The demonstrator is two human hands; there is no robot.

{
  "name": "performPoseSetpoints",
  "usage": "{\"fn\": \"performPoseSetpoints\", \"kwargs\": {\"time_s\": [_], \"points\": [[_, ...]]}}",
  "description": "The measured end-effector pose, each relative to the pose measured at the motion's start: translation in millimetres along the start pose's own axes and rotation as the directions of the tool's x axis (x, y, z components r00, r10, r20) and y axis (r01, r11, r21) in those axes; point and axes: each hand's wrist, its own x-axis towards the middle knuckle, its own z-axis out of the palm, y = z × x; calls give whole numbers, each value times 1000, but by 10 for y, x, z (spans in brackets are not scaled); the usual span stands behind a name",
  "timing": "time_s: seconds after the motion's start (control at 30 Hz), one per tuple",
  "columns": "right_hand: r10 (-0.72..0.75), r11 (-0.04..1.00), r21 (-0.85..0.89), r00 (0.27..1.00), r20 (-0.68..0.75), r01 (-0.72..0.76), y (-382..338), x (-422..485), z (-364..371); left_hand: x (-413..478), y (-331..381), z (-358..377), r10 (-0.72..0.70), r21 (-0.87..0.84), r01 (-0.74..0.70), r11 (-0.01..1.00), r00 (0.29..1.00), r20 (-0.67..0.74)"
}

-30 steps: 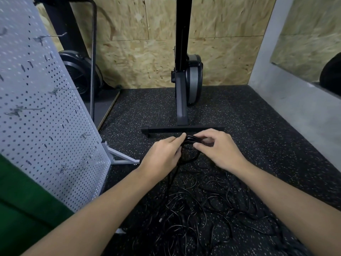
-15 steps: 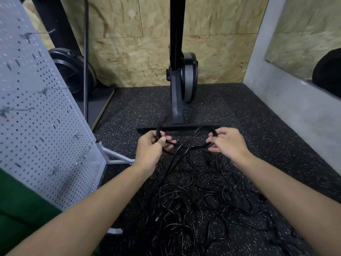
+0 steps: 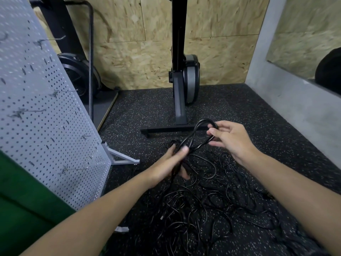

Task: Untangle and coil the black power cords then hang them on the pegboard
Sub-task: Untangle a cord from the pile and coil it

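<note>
A white pegboard (image 3: 46, 108) fitted with metal hooks (image 3: 73, 169) stood at the left of the speckled rubber floor (image 3: 249, 111), where a person's left hand (image 3: 166, 163) pinched the crossing strands of a black cord (image 3: 204, 120) between thumb and fingers. The right hand (image 3: 234, 141) pinched the top of that cord's loop, its other fingers loosely spread, near the base of an exercise machine (image 3: 178, 100). Beneath both hands, more cords (image 3: 212, 209) lay tangled on the floor.

floor (image 3: 230, 108) | speckled black | on it: tangled black cords (image 3: 193, 209); pegboard foot (image 3: 122, 159); machine base (image 3: 166, 129)
</note>
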Motion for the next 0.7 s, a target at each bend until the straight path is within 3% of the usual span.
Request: {"fn": "performPoseSetpoints", "kwargs": {"time_s": [0.07,0.17,0.2,0.27,0.33,0.43,0.5,0.57,0.63,0.7], "points": [[-3,1000,-30,996,-87,1,27,61,-42,-7,-50,-52,87,191,-68,979,992,-94],[-192,918,-377,968,-159,120,107,129,-201,47,-181,-275,186,484,-75,872,965,-186],[-229,855,-496,968,-100,152,119,120,-253,52,-223,-337,166,533,-30,845,964,-209],[-160,712,-682,984,75,168,115,98,-312,42,-239,-373,159,584,4,812,961,-226],[-31,566,-798,973,231,207,124,65,-279,24,-157,-319,226,615,-62,786,955,-192],[36,408,-813,882,470,416,203,-62,-47,67,83,-154,386,683,-232,693,919,-79],[28,465,-740,828,561,486,293,-81,66,106,178,-86,462,693,-305,654,886,-47],[-19,570,-674,827,561,470,311,-54,75,116,234,-108,498,680,-322,659,864,-74],[-69,590,-665,849,524,458,268,-1,41,120,216,-183,440,668,-275,692,894,-88],[-114,605,-643,850,514,470,196,23,-5,139,11,-265,279,653,-171,738,958,-65]]}}
